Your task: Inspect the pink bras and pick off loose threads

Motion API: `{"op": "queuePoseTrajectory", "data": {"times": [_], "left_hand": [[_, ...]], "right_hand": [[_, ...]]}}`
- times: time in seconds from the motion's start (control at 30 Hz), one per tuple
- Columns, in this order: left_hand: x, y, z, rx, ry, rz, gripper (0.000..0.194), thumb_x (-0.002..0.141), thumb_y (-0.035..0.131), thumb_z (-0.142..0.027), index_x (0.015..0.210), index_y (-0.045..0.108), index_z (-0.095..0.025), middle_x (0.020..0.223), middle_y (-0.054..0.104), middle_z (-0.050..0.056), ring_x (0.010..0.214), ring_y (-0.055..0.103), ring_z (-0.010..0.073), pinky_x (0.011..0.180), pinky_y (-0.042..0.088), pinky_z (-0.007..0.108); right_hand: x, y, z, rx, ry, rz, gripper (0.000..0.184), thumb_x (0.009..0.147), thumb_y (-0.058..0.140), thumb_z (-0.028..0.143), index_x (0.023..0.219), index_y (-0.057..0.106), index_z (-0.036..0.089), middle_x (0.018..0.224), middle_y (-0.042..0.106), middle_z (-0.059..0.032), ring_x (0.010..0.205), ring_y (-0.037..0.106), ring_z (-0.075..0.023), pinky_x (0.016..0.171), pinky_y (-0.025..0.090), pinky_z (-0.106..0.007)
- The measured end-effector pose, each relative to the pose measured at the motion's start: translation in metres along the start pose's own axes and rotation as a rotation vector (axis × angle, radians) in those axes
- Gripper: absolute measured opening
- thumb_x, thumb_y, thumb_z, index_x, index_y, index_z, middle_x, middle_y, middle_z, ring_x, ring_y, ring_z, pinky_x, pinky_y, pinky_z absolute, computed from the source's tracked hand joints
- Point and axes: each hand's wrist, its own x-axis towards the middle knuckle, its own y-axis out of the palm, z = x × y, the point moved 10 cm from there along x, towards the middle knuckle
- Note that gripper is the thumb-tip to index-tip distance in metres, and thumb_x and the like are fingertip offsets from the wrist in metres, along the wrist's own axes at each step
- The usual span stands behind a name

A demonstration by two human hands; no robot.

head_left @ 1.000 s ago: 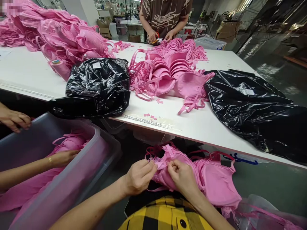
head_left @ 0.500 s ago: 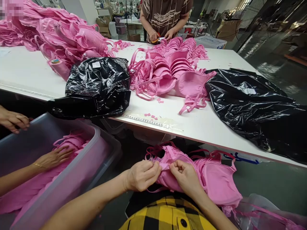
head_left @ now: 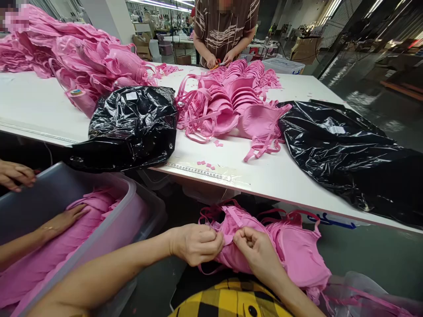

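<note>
Over my lap lies a stack of pink bras (head_left: 295,253), cups nested and straps looping out at the top. My left hand (head_left: 200,243) is closed in a pinch on the edge of the nearest pink bra (head_left: 236,218). Facing it, a short gap away, my right hand (head_left: 256,248) pinches the same bra between thumb and bent forefinger. A narrow pink piece of fabric spans the gap between my fingertips. Exactly which part of the bra each hand grips is hidden by the fingers.
A white table (head_left: 185,176) holds rows of pink bras (head_left: 228,101), a heap of pink bras (head_left: 95,53) and black plastic bags (head_left: 132,127) (head_left: 350,154). Across it a person (head_left: 228,35) works with orange-handled scissors. At left, another person's hand (head_left: 62,220) reaches into a tub (head_left: 130,193).
The view has tilted up slightly. My hands keep their pinch on the bra with little movement. The other person's hand in the tub has shifted left along the pink bras.
</note>
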Motion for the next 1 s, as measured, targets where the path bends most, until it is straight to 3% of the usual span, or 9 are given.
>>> {"op": "queuePoseTrajectory", "data": {"times": [0.2, 0.4, 0.53, 0.63, 0.73, 0.8, 0.83, 0.9, 1.0], "left_hand": [[-0.001, 0.005, 0.009, -0.149, 0.021, 0.024, 0.01, 0.082, 0.056, -0.012, 0.085, 0.065, -0.009, 0.091, 0.064, 0.011, 0.06, 0.054, 0.013, 0.046, 0.04, 0.028], [-0.008, 0.016, 0.026, -0.414, -0.264, -0.112, 0.025, 0.092, 0.037, -0.018, 0.1, 0.058, -0.008, 0.083, 0.067, 0.014, 0.061, 0.056, 0.0158, 0.053, 0.043, 0.03], [-0.007, 0.015, 0.012, -0.34, -0.182, -0.1, 0.023, 0.089, 0.039, -0.01, 0.1, 0.058, -0.003, 0.081, 0.068, 0.015, 0.059, 0.058, 0.018, 0.048, 0.042, 0.031], [-0.008, 0.012, 0.015, -0.309, -0.217, -0.11, 0.023, 0.089, 0.039, -0.01, 0.1, 0.059, -0.003, 0.084, 0.069, 0.016, 0.061, 0.059, 0.0185, 0.049, 0.044, 0.031], [-0.01, 0.012, 0.019, -0.31, -0.249, -0.106, 0.024, 0.09, 0.038, -0.012, 0.102, 0.058, -0.005, 0.085, 0.069, 0.015, 0.064, 0.06, 0.0185, 0.052, 0.047, 0.032], [-0.01, 0.013, 0.018, -0.313, -0.239, -0.098, 0.024, 0.09, 0.039, -0.011, 0.104, 0.057, -0.004, 0.085, 0.069, 0.016, 0.065, 0.061, 0.019, 0.052, 0.047, 0.032], [-0.01, 0.013, 0.018, -0.319, -0.236, -0.094, 0.024, 0.089, 0.039, -0.011, 0.104, 0.057, -0.004, 0.084, 0.069, 0.016, 0.064, 0.061, 0.0192, 0.052, 0.046, 0.032], [-0.01, 0.013, 0.02, -0.34, -0.253, -0.084, 0.024, 0.09, 0.039, -0.012, 0.105, 0.056, -0.005, 0.084, 0.068, 0.016, 0.063, 0.06, 0.0187, 0.052, 0.047, 0.031], [-0.011, 0.013, 0.032, -0.428, -0.422, -0.085, 0.021, 0.09, 0.043, -0.014, 0.104, 0.058, -0.009, 0.084, 0.068, 0.014, 0.066, 0.059, 0.0167, 0.056, 0.048, 0.028]], "right_hand": [[-0.002, 0.001, -0.001, 0.001, -0.039, 0.011, 0.028, 0.078, 0.052, 0.038, 0.058, 0.045, 0.02, 0.052, 0.036, 0.0044, 0.048, 0.033, -0.0108, 0.045, 0.026, -0.024], [-0.005, 0.004, -0.007, -0.025, -0.024, 0.093, 0.028, 0.08, 0.049, 0.039, 0.061, 0.047, 0.018, 0.055, 0.038, 0.0039, 0.051, 0.034, -0.0109, 0.047, 0.027, -0.023], [-0.006, 0.005, -0.003, -0.116, -0.064, 0.147, 0.028, 0.083, 0.046, 0.035, 0.06, 0.044, 0.019, 0.056, 0.039, 0.0037, 0.052, 0.035, -0.0114, 0.048, 0.029, -0.023], [-0.002, -0.004, 0.011, -0.229, -0.159, 0.144, 0.026, 0.086, 0.044, 0.031, 0.063, 0.049, 0.019, 0.057, 0.045, 0.0024, 0.052, 0.04, -0.0125, 0.049, 0.031, -0.023], [0.006, -0.021, 0.032, -0.356, -0.276, 0.068, 0.012, 0.085, 0.048, 0.027, 0.085, 0.057, 0.018, 0.066, 0.054, 0.0005, 0.058, 0.047, -0.0143, 0.054, 0.036, -0.024], [0.011, -0.022, 0.04, -0.448, -0.319, 0.106, 0.02, 0.082, 0.053, 0.023, 0.102, 0.057, 0.019, 0.069, 0.057, 0.0006, 0.059, 0.049, -0.0146, 0.056, 0.036, -0.024], [0.014, -0.018, 0.041, -0.492, -0.333, 0.154, 0.02, 0.08, 0.055, 0.021, 0.1, 0.058, 0.019, 0.067, 0.056, 0.0013, 0.056, 0.048, -0.0142, 0.055, 0.035, -0.024], [0.018, -0.007, 0.041, -0.555, -0.353, 0.238, 0.004, 0.078, 0.056, 0.017, 0.076, 0.059, 0.019, 0.057, 0.052, 0.003, 0.05, 0.041, -0.0126, 0.051, 0.028, -0.024], [0.024, 0.004, 0.046, -0.559, -0.389, 0.237, 0.027, 0.078, 0.055, 0.015, 0.053, 0.044, 0.018, 0.05, 0.043, 0.0045, 0.048, 0.034, -0.0106, 0.049, 0.023, -0.024]]}}
